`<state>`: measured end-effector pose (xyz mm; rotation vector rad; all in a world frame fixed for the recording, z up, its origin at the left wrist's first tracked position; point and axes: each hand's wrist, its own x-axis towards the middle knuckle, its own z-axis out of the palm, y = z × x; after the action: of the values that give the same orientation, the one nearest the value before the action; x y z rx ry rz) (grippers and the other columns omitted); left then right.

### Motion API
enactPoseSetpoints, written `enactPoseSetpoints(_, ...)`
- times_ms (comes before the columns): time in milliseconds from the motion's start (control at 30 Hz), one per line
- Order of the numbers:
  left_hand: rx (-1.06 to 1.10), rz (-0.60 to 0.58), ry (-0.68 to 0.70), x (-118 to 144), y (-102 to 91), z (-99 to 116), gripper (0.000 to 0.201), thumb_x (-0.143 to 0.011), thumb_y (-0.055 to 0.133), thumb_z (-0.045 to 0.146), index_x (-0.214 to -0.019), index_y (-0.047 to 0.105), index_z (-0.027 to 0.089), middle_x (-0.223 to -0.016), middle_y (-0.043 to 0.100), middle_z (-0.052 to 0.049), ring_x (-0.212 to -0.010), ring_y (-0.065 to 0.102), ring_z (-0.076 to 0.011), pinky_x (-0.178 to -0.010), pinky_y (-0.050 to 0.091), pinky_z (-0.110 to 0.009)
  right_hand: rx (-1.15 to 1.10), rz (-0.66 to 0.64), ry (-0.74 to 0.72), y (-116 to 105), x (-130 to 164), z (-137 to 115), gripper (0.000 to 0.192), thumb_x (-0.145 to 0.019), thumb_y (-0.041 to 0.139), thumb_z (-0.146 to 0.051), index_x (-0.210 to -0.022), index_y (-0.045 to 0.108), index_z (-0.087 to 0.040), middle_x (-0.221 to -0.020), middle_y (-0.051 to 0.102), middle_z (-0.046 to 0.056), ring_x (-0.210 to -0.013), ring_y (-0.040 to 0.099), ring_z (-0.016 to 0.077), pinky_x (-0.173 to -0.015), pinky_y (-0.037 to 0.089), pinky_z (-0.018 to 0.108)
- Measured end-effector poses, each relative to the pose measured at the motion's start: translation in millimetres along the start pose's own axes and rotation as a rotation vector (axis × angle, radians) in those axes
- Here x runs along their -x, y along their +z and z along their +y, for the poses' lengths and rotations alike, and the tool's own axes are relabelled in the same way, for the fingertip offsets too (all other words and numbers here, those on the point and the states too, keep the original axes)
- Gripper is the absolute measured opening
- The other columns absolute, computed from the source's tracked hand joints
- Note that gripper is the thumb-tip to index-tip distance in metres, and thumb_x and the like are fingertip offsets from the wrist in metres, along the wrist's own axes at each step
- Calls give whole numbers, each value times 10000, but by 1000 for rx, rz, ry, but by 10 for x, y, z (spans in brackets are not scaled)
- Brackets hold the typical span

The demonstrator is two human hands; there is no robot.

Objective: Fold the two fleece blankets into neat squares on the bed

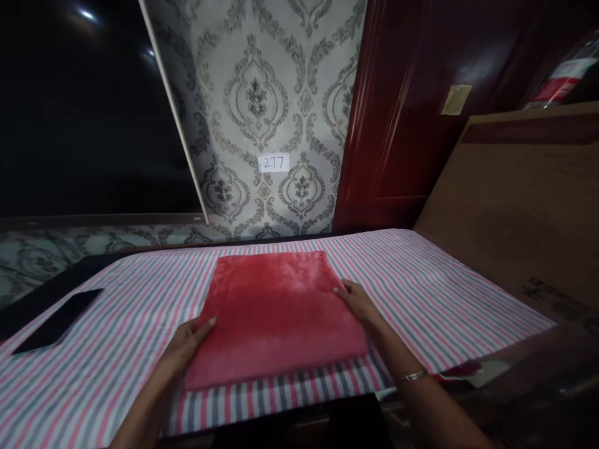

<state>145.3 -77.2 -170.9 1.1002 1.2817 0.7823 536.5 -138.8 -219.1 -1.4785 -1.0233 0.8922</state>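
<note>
A flat, roughly square red plush cloth (276,312) lies on the striped cloth (412,287) that covers the table. Its surface looks soft and fuzzy, and its near edge appears paler. My left hand (189,340) grips the cloth's left edge, thumb on top and the other fingers mostly hidden below. At the right edge, my right hand (358,300) holds it the same way, with the thumb pressed on the upper side. A bracelet circles my right wrist.
A black phone-like slab (60,321) lies on the left of the table. Behind it hangs a large dark screen (93,118). A cardboard box (524,206) stands at the right with a bottle (564,78) above it. A paper label (274,163) reading 277 is on the wall.
</note>
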Motion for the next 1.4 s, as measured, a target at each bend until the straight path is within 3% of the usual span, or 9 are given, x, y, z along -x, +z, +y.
enactPoseSetpoints(100, -5, -67, 25, -64, -33, -116, 570, -463, 901, 594, -752, 665, 162, -742, 754, -110, -659, 722, -287, -587, 585, -331, 31, 81, -2, -26, -69, 174, 392, -626, 647, -545, -773, 637, -182, -740, 679, 31, -713, 623, 220, -635, 470, 303)
enactPoseSetpoints(233, -59, -128, -13, -184, -170, -165, 622, -507, 853, 674, -802, 702, 148, -824, 769, -139, -749, 742, -316, -641, 602, -340, 9, 4, 0, -67, -97, 252, 437, -648, 644, -567, -840, 655, -174, -777, 701, 43, -743, 645, 236, -638, 493, 312)
enactPoseSetpoints(367, -85, -149, -4, -363, -242, 43, 527, -619, 815, 626, -816, 726, 146, -842, 773, -140, -819, 747, -318, -691, 608, -333, 83, 29, 25, -67, -291, 88, 415, -709, 682, -544, -889, 670, -171, -823, 720, 47, -786, 667, 227, -657, 505, 289)
enactPoseSetpoints(500, -7, -210, -10, -637, -148, 384, 437, -598, 859, 505, -789, 725, 136, -819, 768, -148, -797, 745, -300, -722, 607, -342, 126, 60, 49, 19, -655, -115, 363, -776, 672, -509, -888, 679, -163, -803, 730, 64, -742, 676, 209, -636, 504, 269)
enactPoseSetpoints(633, -31, -30, 50, -988, 22, 621, 379, -587, 869, 446, -685, 679, 133, -641, 718, -115, -580, 688, -256, -582, 568, -337, 203, 97, 74, 163, -990, -229, 305, -844, 614, -447, -835, 679, -149, -760, 726, 82, -684, 665, 192, -592, 474, 249)
enactPoseSetpoints(733, -62, 102, 95, -1238, 142, 624, 332, -609, 857, 404, -660, 654, 146, -545, 664, -71, -514, 646, -240, -487, 493, -304, 313, 172, 81, 235, -1121, -224, 227, -846, 601, -354, -823, 684, -143, -799, 729, 89, -724, 659, 191, -599, 440, 241)
enactPoseSetpoints(933, -86, 295, 142, -1471, 244, 394, 164, -664, 791, 222, -647, 635, 174, -562, 655, -51, -621, 672, -224, -513, 447, -250, 526, 273, 84, 240, -1132, -115, 208, -863, 544, -265, -870, 706, -134, -900, 733, 113, -861, 653, 219, -678, 415, 256)
enactPoseSetpoints(1200, -75, 213, 97, -1482, 55, 476, 400, -657, 792, 508, -743, 656, 141, -624, 695, -79, -593, 670, -228, -526, 495, -282, 601, 171, 78, 167, -1069, -226, 522, -868, 601, -438, -1299, 581, -143, -1223, 680, 150, -1126, 634, 282, -891, 453, 314)
enactPoseSetpoints(1400, -118, 98, 0, -1461, 129, 490, 394, -619, 833, 480, -710, 688, 126, -613, 704, -115, -533, 653, -248, -465, 472, -298, 490, 53, 105, 112, -955, -232, 518, -862, 579, -538, -1183, 669, -142, -1174, 712, 148, -1124, 654, 300, -902, 505, 340)
